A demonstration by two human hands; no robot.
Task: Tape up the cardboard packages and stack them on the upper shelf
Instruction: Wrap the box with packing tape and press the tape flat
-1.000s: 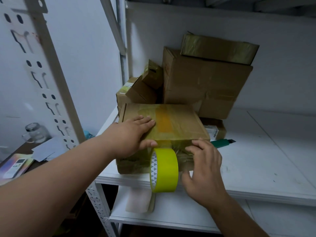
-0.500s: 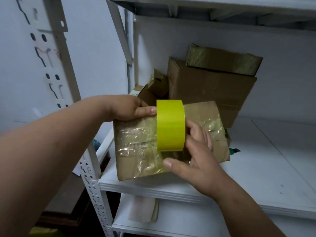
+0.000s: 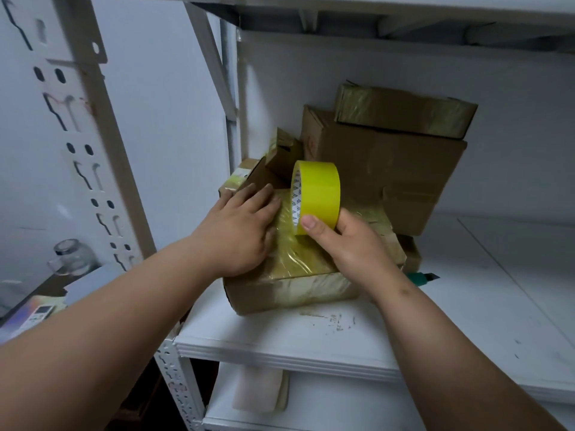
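Note:
A flat cardboard package point(image 3: 295, 287), partly wrapped in glossy tape, lies on the white shelf point(image 3: 311, 340) near its front left corner. My left hand point(image 3: 242, 231) presses flat on the package's top left side with straight fingers. My right hand point(image 3: 345, 241) grips a yellow tape roll point(image 3: 317, 194), held upright on edge above the package's top. A strip of clear tape runs from the roll down over the package. Behind stand a large cardboard box point(image 3: 389, 169) with a taped flat package point(image 3: 404, 110) on top.
Small open cardboard boxes point(image 3: 267, 169) sit at the back left corner. A green utility knife point(image 3: 424, 277) lies on the shelf to the right of the package. The white rack post point(image 3: 93, 150) stands at left. The upper shelf's underside point(image 3: 404, 14) spans the top.
The package was tilted up on its edge half a second ago and now lies flat on the shelf. My left hand moved onto its top; the tape roll came over the upper face.

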